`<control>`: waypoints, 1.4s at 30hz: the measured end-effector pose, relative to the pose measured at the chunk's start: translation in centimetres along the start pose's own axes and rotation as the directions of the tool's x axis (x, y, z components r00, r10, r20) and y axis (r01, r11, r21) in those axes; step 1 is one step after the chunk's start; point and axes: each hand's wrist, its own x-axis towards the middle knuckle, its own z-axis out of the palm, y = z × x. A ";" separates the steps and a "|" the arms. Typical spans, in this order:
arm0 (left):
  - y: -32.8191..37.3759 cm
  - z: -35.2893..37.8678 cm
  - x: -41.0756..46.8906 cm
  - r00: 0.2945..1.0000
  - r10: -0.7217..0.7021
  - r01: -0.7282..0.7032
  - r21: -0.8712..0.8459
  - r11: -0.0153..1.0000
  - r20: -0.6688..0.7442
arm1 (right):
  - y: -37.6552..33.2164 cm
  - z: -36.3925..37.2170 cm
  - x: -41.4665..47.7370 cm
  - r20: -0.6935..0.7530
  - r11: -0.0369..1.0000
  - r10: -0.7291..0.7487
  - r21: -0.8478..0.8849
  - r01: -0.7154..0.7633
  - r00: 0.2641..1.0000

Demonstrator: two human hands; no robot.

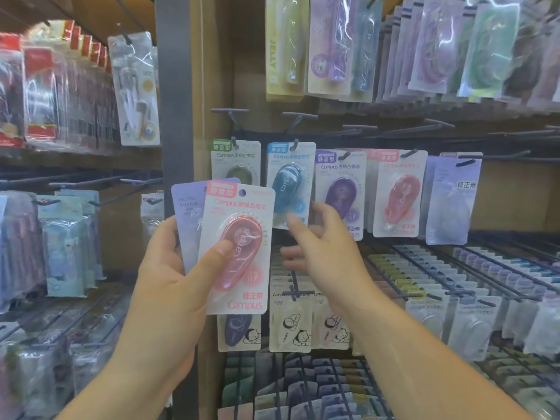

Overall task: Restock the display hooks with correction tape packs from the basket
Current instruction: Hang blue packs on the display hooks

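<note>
Wooden shop panelling carries rows of dark metal display hooks (pixel 298 118) hung with carded packs. In front of it the left hand (pixel 169 268) grips a pink-carded correction tape pack (pixel 239 247), thumb pressed on its red blister, with a lavender-carded pack (pixel 186 207) fanned behind. The right hand (pixel 327 250), fingers loosely spread and holding nothing, sits at the bottom edge of a hanging blue-carded correction tape pack (pixel 288 180).

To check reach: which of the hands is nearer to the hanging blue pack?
Right. The right hand is at the lower edge of the blue pack; the left hand, holding the pink pack, is lower left.
</note>
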 end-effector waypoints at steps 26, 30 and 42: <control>-6.7 17.9 -1.4 0.908 -0.095 0.125 -0.048 0.991 0.407 | 1.1 -17.5 -4.5 0.067 0.955 0.011 0.296 -0.030 0.998; -7.7 19.7 -1.7 0.910 -0.080 0.104 -0.038 0.994 0.407 | 2.1 -19.8 -4.1 0.024 0.956 -0.019 0.292 0.011 1.000; -9.4 22.5 -2.4 0.919 -0.118 0.139 -0.029 0.990 0.377 | 4.0 -24.0 -1.9 -0.013 0.974 -0.106 0.200 0.106 0.994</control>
